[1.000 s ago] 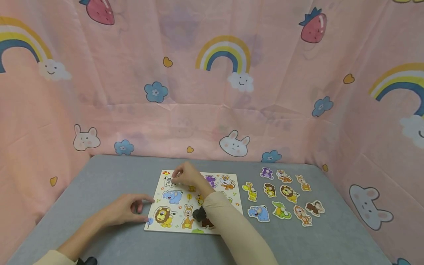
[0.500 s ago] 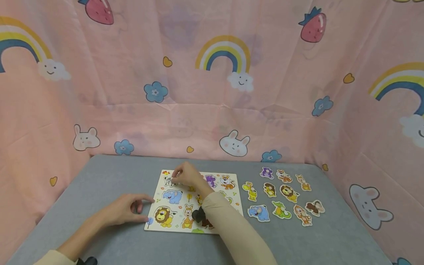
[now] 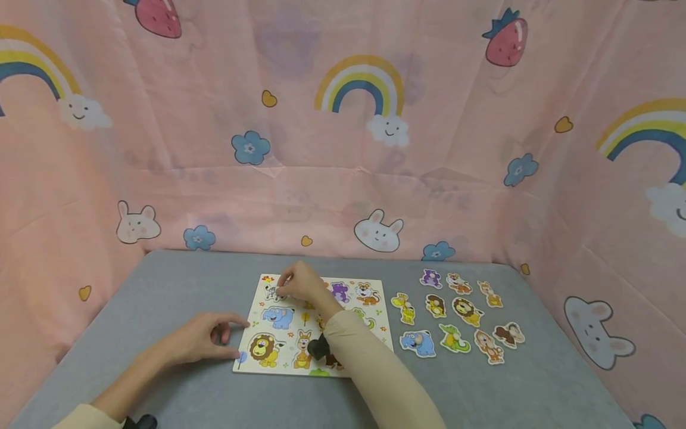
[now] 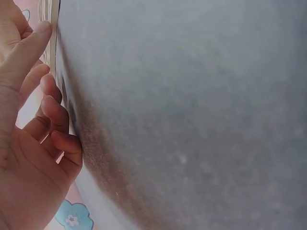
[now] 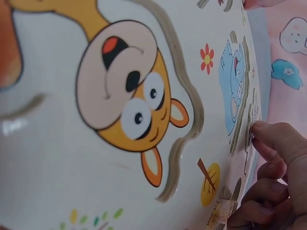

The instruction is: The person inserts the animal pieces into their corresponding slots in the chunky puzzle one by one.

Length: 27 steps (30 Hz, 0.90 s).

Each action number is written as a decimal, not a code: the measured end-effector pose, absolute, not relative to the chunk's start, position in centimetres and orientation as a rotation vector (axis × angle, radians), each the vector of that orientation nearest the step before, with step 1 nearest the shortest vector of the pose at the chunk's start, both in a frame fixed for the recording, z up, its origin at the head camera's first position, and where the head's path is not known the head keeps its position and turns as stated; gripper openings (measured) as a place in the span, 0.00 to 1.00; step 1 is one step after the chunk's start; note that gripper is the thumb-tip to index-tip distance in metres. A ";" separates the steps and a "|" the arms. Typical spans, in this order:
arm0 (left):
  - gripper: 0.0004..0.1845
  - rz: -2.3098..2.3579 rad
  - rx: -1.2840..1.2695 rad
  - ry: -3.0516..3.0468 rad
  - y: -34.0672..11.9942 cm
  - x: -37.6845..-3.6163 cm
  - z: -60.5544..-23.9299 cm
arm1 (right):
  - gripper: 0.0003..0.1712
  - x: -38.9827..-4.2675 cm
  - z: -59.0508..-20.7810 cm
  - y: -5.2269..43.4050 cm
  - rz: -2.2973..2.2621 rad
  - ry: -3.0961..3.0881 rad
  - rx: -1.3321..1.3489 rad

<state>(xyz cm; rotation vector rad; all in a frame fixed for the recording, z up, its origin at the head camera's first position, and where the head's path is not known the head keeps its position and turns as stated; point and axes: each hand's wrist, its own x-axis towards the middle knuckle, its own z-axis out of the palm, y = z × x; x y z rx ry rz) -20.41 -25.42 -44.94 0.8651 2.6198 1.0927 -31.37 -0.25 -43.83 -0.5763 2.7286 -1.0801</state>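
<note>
A white animal puzzle board [image 3: 321, 285] lies on the grey table. At its upper left corner my right hand [image 3: 305, 283] pinches the zebra piece [image 3: 270, 293] over the zebra's place, fingertips close to the surface. In the right wrist view the thumb [image 5: 276, 136] is right at that piece, beyond the blue elephant picture [image 5: 232, 81]. My left hand [image 3: 206, 339] rests with thumb and index fingertips against the board's left edge, its other fingers [image 4: 57, 120] loosely bent. The right forearm hides part of the board's middle and lower right.
Several loose animal pieces lie right of the board, among them a giraffe [image 3: 404, 308], an elephant [image 3: 418, 344], a crocodile [image 3: 455, 338] and a lion [image 3: 467, 311]. Pink printed cloth [image 3: 455, 202] stands behind and beside the grey table [image 3: 177, 283].
</note>
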 end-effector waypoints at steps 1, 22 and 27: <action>0.26 1.091 0.864 2.620 -25.4 -20.4 -44.9 | 0.05 -31.4 -43.8 -0.3 -1.080 2.727 -0.572; 0.27 1.092 0.848 2.623 -25.3 -20.4 -45.0 | 0.05 -31.5 -43.8 -0.1 -1.085 2.695 -0.603; 0.27 1.084 0.843 2.624 -25.3 -20.4 -44.8 | 0.04 -31.6 -43.9 -0.1 -1.129 2.672 -0.572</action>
